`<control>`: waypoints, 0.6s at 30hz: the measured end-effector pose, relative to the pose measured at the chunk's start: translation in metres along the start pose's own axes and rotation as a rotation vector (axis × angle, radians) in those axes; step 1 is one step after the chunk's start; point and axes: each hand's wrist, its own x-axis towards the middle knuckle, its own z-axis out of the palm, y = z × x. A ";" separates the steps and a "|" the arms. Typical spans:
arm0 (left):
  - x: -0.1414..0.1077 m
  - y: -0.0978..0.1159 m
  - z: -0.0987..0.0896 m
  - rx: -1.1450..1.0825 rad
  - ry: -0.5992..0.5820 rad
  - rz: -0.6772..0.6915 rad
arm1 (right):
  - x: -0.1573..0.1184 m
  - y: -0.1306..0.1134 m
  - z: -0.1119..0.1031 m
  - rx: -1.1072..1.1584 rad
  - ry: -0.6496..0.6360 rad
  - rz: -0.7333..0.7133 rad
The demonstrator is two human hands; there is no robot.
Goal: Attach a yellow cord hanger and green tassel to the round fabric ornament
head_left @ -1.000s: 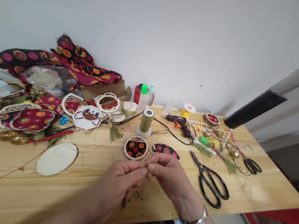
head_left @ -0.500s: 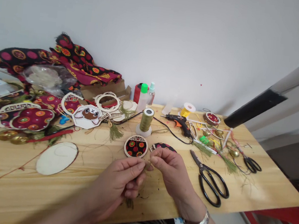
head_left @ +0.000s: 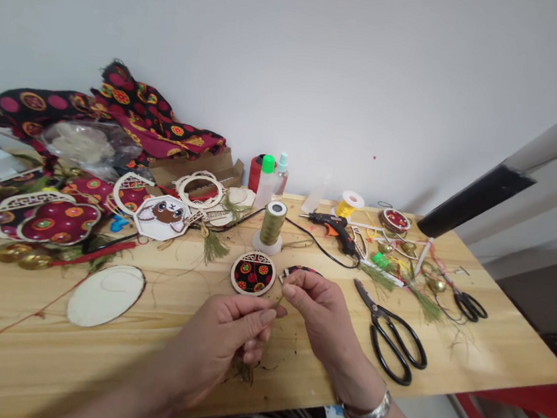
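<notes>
My left hand is closed in a pinch on a thin olive-green thread, and green tassel strands show below its fingers. Fingertips of my right hand pinch the same thread, very close to the left ones. Just beyond the hands lies a round wood-framed pendant with dark patterned fabric. A second fabric-covered piece is partly hidden behind my right hand. Behind the round pendant stands a spool of olive-green thread. Black-handled scissors lie to the right of my right hand.
A white oval disc lies on the left, near a red cord. Fabric ornaments and patterned cloth are piled farther left. A glue gun, bottles and small scissors lie toward the back and right of the wooden table.
Both hands have shifted slightly and stay close together. The right hand now covers more of the fabric piece behind it. The things on the table stay put.
</notes>
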 end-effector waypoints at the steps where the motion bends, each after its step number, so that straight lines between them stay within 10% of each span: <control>1: 0.000 0.000 0.000 0.027 0.000 0.011 | 0.000 0.000 0.001 0.001 -0.003 0.000; 10: -0.001 0.004 -0.011 0.353 0.053 0.290 | 0.003 -0.001 0.004 -0.052 0.015 -0.054; 18: 0.002 0.006 -0.012 0.136 0.161 0.394 | 0.002 0.005 0.015 0.024 0.020 -0.065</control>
